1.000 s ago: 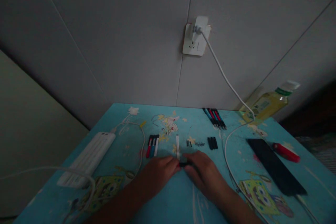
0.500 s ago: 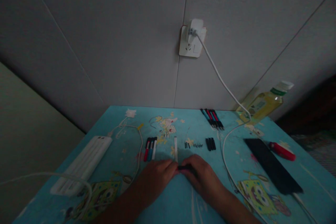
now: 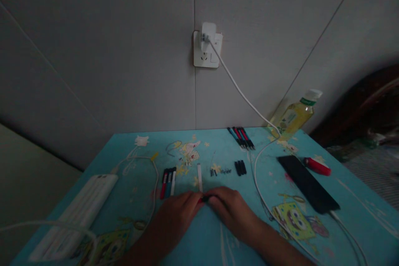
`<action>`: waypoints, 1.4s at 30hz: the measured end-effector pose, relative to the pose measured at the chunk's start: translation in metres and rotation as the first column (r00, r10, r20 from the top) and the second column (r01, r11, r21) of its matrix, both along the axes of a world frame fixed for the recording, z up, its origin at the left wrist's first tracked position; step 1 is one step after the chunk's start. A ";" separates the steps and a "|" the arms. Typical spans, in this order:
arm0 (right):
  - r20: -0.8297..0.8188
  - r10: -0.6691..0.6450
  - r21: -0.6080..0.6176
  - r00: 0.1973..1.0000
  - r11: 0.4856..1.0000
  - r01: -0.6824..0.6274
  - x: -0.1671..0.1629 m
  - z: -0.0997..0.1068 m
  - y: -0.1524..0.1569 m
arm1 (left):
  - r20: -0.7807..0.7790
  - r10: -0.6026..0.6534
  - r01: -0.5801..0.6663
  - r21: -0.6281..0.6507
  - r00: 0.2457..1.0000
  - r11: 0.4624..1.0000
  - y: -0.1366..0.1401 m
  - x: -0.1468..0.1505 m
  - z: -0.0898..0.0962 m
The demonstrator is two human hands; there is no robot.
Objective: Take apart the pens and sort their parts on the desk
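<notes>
In front of me my left hand [image 3: 177, 218] and my right hand [image 3: 235, 212] meet over the table, both closed on one pen. The left fingers pinch its red barrel [image 3: 200, 200]; the right fingers grip its black end piece [image 3: 205, 198]. Most of the pen is hidden by my fingers. Just beyond lie thin white refills [image 3: 200, 178]. Left of these are pen barrels [image 3: 168, 183] in red, blue and white with black ends. To the right are small dark parts [image 3: 225, 171] and black grip sleeves [image 3: 240, 168]. Several pens with black tips [image 3: 241, 138] lie near the wall.
A white power bank [image 3: 77, 214] with a cable lies at left. On the right are a black phone [image 3: 308, 183] on a cable, a red-handled object [image 3: 317, 166] and a tilted bottle of yellow liquid [image 3: 294, 117]. A white cord [image 3: 238, 88] hangs from the wall charger [image 3: 208, 36].
The view has turned a little to the right, so things sit further left. Red now shows between my fingers beside the black piece. Both hands stay together on the pen.
</notes>
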State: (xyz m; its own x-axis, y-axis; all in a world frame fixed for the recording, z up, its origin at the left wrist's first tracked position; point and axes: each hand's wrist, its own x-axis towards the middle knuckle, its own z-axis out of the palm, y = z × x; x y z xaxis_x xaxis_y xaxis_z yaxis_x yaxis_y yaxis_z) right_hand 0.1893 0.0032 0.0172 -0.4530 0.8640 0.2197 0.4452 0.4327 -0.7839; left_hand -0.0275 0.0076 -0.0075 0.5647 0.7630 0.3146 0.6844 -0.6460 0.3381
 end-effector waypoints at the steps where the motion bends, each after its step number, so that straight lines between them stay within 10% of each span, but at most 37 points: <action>1: -0.013 0.000 0.002 1.000 1.000 0.000 0.000 0.001 0.000 | -0.006 0.002 -0.002 0.006 1.000 1.000 0.000 0.000 0.000; 28: -0.148 -0.377 0.167 0.914 0.902 0.399 0.018 0.008 0.011 | -0.071 0.156 -0.155 0.019 0.985 0.988 0.005 -0.001 0.015; 42: 0.058 -0.054 0.101 0.997 0.994 0.048 0.006 -0.001 0.005 | -0.090 0.244 -0.250 -0.064 0.966 0.966 0.003 0.000 0.017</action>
State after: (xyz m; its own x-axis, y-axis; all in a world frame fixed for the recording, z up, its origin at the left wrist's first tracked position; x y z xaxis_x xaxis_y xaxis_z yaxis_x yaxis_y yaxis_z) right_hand 0.1950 0.0083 0.0164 -0.4241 0.8614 0.2796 0.5139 0.4831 -0.7089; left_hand -0.0278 0.0108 0.0093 0.3771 0.9013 0.2131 0.8462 -0.4289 0.3163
